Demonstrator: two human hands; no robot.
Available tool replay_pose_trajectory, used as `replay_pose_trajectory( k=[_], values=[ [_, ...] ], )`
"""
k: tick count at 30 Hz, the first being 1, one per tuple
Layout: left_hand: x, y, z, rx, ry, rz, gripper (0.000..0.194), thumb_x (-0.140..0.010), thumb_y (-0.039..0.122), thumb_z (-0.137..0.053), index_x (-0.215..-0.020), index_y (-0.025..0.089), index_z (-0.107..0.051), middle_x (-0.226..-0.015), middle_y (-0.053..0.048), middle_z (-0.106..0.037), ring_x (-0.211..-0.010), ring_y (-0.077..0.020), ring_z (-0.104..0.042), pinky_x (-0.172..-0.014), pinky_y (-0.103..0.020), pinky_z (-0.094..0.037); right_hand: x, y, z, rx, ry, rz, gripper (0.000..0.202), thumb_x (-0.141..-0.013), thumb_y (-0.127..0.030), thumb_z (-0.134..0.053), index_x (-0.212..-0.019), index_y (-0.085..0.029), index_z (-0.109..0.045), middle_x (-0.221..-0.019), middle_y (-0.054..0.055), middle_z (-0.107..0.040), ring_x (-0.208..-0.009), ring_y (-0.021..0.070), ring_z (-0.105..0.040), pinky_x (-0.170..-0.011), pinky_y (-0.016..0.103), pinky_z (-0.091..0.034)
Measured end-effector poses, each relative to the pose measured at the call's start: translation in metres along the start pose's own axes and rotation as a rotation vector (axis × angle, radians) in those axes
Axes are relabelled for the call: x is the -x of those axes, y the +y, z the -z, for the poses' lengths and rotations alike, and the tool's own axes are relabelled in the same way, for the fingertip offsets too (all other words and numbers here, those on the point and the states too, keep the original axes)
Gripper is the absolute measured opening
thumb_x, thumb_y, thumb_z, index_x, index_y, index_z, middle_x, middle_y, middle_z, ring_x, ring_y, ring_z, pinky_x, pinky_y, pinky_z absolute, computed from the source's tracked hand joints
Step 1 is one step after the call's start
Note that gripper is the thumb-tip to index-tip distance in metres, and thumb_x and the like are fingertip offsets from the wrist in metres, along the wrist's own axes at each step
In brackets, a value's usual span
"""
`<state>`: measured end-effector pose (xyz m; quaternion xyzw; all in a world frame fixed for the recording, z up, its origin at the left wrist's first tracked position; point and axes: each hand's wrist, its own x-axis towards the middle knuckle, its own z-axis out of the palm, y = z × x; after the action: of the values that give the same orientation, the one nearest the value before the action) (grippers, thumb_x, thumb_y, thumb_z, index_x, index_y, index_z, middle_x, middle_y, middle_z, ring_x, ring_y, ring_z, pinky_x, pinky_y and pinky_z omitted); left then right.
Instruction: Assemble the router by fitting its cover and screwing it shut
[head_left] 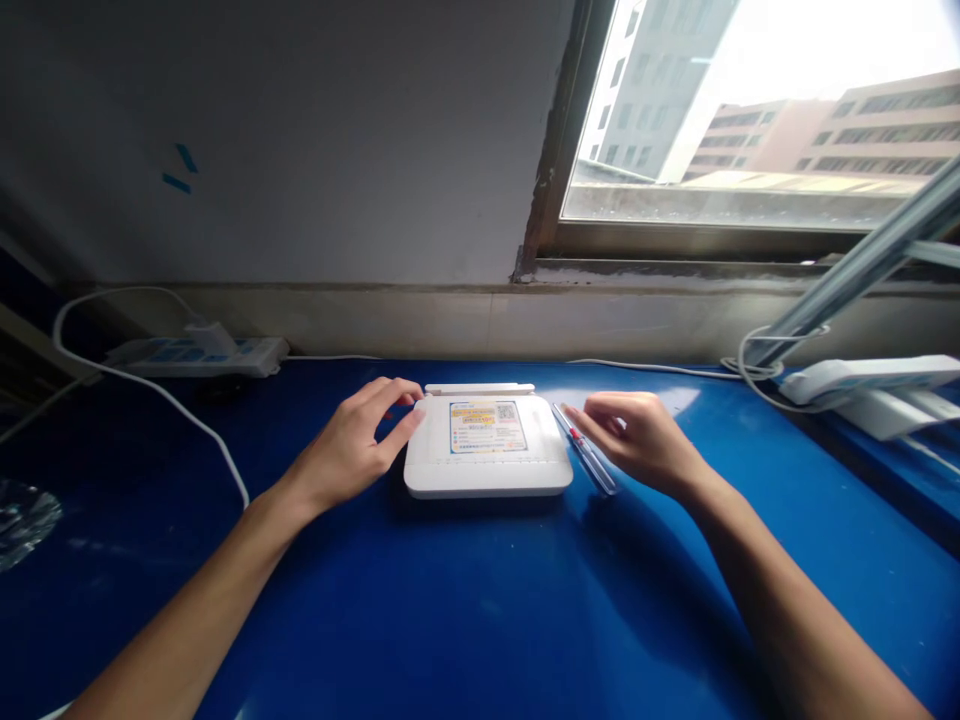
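Observation:
A white router-like box with a printed label on top lies flat on the blue table. Behind its rear edge runs a narrow white bar. My left hand is at the box's left rear corner, thumb and fingers apart, with nothing seen between them. Just right of the box lies a clear-handled screwdriver with a red part, slanting toward me. My right hand is beside it, fingers curled and the thumb and fingertips at its far end; the hand's underside is hidden.
A power strip with a white plug and looping cable sits at the left rear. Another white strip lies at the right beside a slanted metal post. Crumpled clear plastic is at the far left.

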<state>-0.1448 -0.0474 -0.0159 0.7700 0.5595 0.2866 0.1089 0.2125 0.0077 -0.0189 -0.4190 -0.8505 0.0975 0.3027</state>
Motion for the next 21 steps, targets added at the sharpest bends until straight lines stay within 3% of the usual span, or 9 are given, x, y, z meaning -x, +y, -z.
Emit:
replay_pose_trajectory(
  k=[2,5,10,14,21],
  values=[
    [-0.001,-0.003,-0.001,-0.077,0.046,0.125,0.026,-0.105,0.046,-0.049,-0.101,0.026,-0.064,-0.083,-0.001,-0.071,-0.074,-0.0200,-0.067,-0.069,-0.029,-0.048,0.001,0.004,-0.003,0.006,-0.028,-0.018,0.054,-0.101,-0.044,-0.055,-0.057,-0.021,-0.033,-0.057,-0.005,-0.027,-0.055,0.0117,-0.026,-0.052,0.029,-0.023],
    [-0.001,-0.010,-0.005,-0.171,-0.049,0.234,0.028,-0.105,0.044,-0.045,-0.090,0.027,-0.061,-0.065,0.003,-0.065,-0.057,-0.0192,-0.059,-0.057,-0.029,-0.037,0.000,0.009,-0.008,0.018,-0.076,-0.053,0.053,-0.100,-0.046,-0.053,-0.059,-0.022,-0.030,-0.058,-0.005,-0.026,-0.057,0.0124,-0.025,-0.053,0.029,-0.022],
    [0.000,-0.009,-0.010,-0.199,-0.240,0.176,0.024,-0.103,0.036,-0.047,-0.086,0.028,-0.061,-0.086,-0.001,-0.077,-0.073,-0.0243,-0.072,-0.059,-0.029,-0.036,0.000,0.014,-0.009,0.043,-0.093,-0.086,0.054,-0.100,-0.050,-0.052,-0.058,-0.023,-0.030,-0.057,-0.005,-0.028,-0.057,0.0134,-0.025,-0.053,0.030,-0.021],
    [-0.001,-0.005,-0.012,-0.236,-0.267,0.162,0.023,-0.105,0.035,-0.043,-0.091,0.028,-0.060,-0.099,-0.005,-0.079,-0.089,-0.0293,-0.076,-0.062,-0.030,-0.038,0.000,0.014,-0.007,0.043,-0.091,-0.092,0.054,-0.099,-0.050,-0.052,-0.058,-0.023,-0.030,-0.057,-0.004,-0.028,-0.057,0.0135,-0.025,-0.052,0.030,-0.021],
    [-0.001,-0.009,-0.013,-0.240,-0.257,0.169,0.025,-0.107,0.035,-0.038,-0.093,0.028,-0.057,-0.094,-0.004,-0.078,-0.084,-0.0280,-0.075,-0.063,-0.030,-0.037,0.000,0.015,-0.006,0.050,-0.080,-0.083,0.053,-0.100,-0.047,-0.052,-0.060,-0.023,-0.027,-0.057,-0.005,-0.028,-0.057,0.0134,-0.025,-0.053,0.030,-0.021]
  ],
)
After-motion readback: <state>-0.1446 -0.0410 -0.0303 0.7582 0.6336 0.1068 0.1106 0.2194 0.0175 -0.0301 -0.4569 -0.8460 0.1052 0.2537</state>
